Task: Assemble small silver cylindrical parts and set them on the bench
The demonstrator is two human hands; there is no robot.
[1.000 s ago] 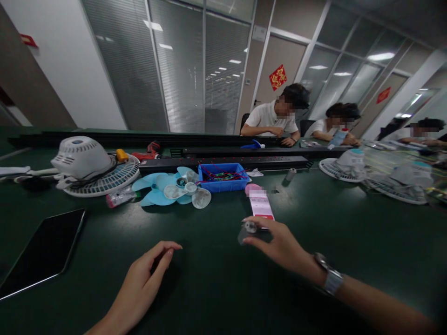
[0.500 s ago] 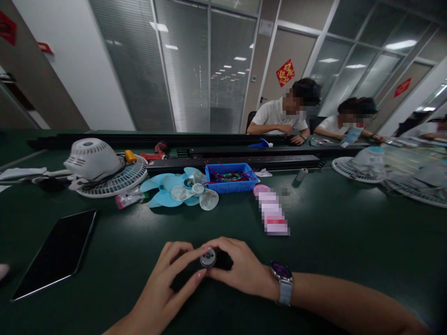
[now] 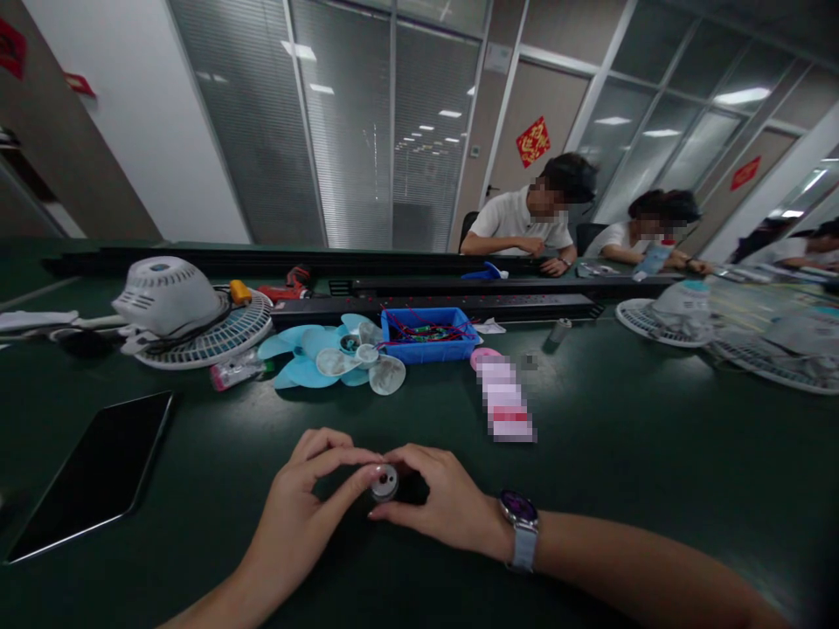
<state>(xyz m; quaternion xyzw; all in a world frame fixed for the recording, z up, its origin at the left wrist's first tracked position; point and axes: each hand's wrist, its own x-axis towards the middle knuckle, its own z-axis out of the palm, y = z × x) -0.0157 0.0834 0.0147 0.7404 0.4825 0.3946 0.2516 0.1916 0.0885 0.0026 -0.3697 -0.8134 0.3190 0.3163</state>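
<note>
A small round metal motor (image 3: pixel 384 483) stands between my hands with its grey, holed end facing up. My right hand (image 3: pixel 446 502) curls around its right side, forefinger at the far edge and thumb at the near edge. The thumb and forefinger of my left hand (image 3: pixel 305 489) close on its upper left edge; whether a tiny part sits between those fingertips I cannot make out. The motor's lower body is mostly hidden. A watch (image 3: pixel 519 508) is on my right wrist.
Light-blue fan blades (image 3: pixel 308 354) lie beside a blue bin (image 3: pixel 433 351) of wires and circuit boards. A tablet (image 3: pixel 92 472) lies left, behind it a fan housing (image 3: pixel 167 297). A metal cylinder (image 3: pixel 560 330) stands right of a pink item (image 3: pixel 504 397). Co-workers (image 3: pixel 524 218) sit opposite.
My left thumb has moved up from the motor's near side onto its top edge, closer to the forefinger. My right hand stays around the motor. The view has shifted slightly.
</note>
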